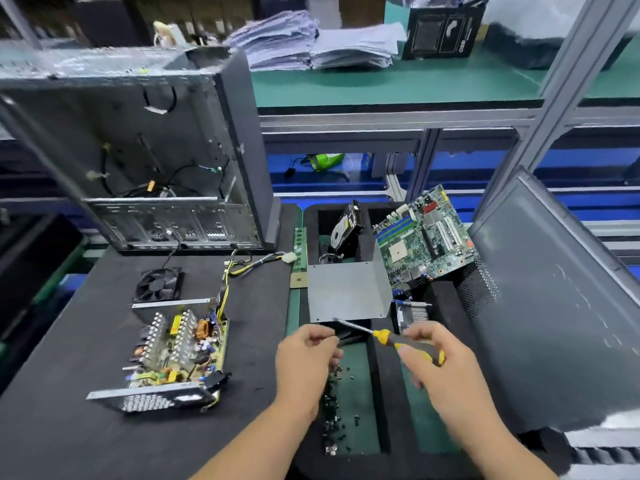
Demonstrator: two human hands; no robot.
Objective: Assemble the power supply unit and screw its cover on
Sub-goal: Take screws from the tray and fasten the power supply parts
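The right hand (446,365) has its grip tight round the yellow handle of a screwdriver (384,336). Its metal tip points up and left, toward the left hand (304,355). The left hand's grip is narrow, with curled fingers pinching something too small to tell. Just below both hands, tiny screws (341,403) lie in a foam tray (388,393). Just above the grip sits the gray metal cover (346,289). Far to the left, on the bench (69,341), lies the open power supply (176,348), well apart from its cover.
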